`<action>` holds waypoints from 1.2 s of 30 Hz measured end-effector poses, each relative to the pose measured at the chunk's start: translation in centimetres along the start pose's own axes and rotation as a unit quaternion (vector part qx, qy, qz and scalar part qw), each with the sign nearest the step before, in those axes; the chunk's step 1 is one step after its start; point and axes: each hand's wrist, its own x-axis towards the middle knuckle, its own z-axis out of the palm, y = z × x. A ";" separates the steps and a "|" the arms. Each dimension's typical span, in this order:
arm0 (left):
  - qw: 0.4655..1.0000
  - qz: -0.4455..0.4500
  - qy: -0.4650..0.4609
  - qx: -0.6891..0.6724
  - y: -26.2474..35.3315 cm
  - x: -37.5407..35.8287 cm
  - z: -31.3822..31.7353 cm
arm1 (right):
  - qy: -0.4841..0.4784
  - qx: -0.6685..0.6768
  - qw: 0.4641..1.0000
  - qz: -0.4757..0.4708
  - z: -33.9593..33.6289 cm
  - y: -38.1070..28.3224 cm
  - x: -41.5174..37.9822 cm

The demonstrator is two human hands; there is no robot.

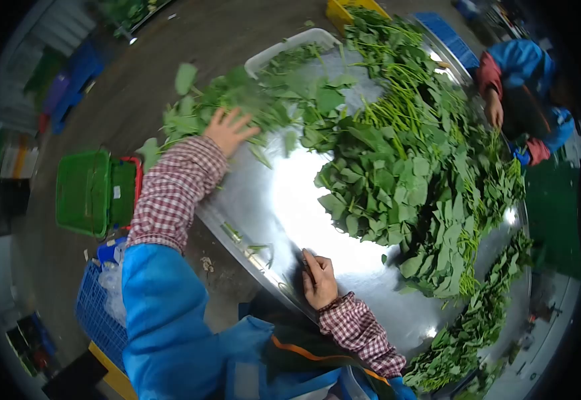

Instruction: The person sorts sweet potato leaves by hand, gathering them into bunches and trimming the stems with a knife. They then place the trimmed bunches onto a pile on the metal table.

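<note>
My left hand (230, 131) reaches out over the table's left edge, fingers spread, beside a loose spread of leafy green stems (237, 97). It grips nothing. My right hand (320, 281) is low over the shiny metal table (264, 193), close to its near edge. Its thumb and fingers are pressed together, and whatever lies between them, if anything, is too small to make out. Beyond it rises a large heap of leafy greens (390, 180), leaves toward me and stalks behind. A few cut stem bits (232, 231) lie along the table's rim.
Across the table at right, a co-worker's hand (494, 110) touches greens. A white tray (290, 50) and yellow crate (357, 10) stand at the far side. On the floor at left are a green basket (84, 193) and blue crate (94, 310). More greens (464, 340) line the right edge.
</note>
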 end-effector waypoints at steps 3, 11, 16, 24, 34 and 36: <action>0.994 -0.068 0.077 -0.019 -0.6 2.3 -2.0 | 0.050 -0.004 0.999 0.007 -2.2 1.5 -1.5; 0.969 0.020 0.125 -0.211 15.0 11.3 -4.5 | 0.254 -0.185 0.921 0.230 -6.2 9.4 -15.9; 0.985 -0.093 0.120 -0.084 6.5 8.4 -1.0 | 0.350 -0.198 0.838 0.370 -5.9 12.5 -23.2; 0.951 -0.137 0.210 -0.183 11.2 11.5 -11.3 | 0.294 -0.106 0.942 0.125 -5.8 8.2 -16.4; 0.917 0.240 0.191 -0.255 43.4 20.8 -25.4 | 0.364 -0.140 0.873 0.294 -12.5 20.2 -30.3; 0.942 0.176 0.081 -0.275 47.1 24.4 -25.4 | 0.312 -0.109 0.885 0.328 -10.4 14.7 -27.4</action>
